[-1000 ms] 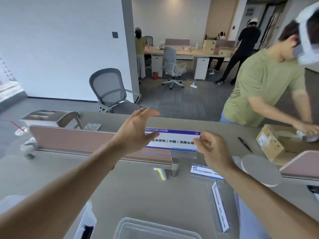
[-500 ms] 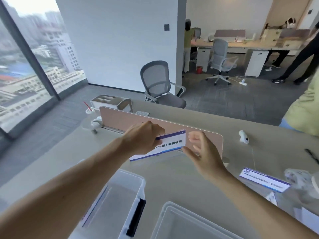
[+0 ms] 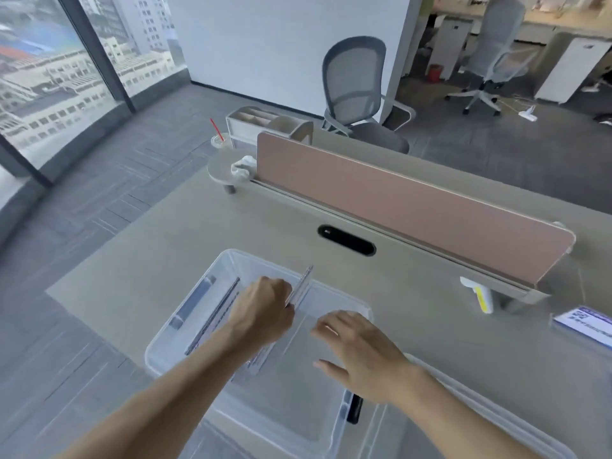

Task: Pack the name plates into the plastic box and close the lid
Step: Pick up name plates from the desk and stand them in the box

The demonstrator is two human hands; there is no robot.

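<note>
A clear plastic box [image 3: 185, 329] sits open on the desk near its left front corner. My left hand [image 3: 263, 309] is over the box, shut on a name plate [image 3: 300, 288] held on edge, tilted, its far end above the box's far rim. Another name plate [image 3: 215, 318] stands on edge along the box's left side. My right hand [image 3: 356, 351] hovers over the right part of the box, fingers apart, holding nothing. One more name plate [image 3: 584, 323] with blue print lies on the desk at the far right. The clear lid [image 3: 477, 412] lies right of the box.
A pink desk divider [image 3: 414, 207] runs across behind the box, with a black cable slot [image 3: 346, 240] in front of it. A white and yellow clip [image 3: 480, 294] sits under the divider's right end. Grey office chairs [image 3: 357, 91] stand beyond the desk. The desk edge is just left of the box.
My view swung down and left to the box. My left hand carried the name plate from in front of the divider down over the box; my right hand let go and now hovers open.
</note>
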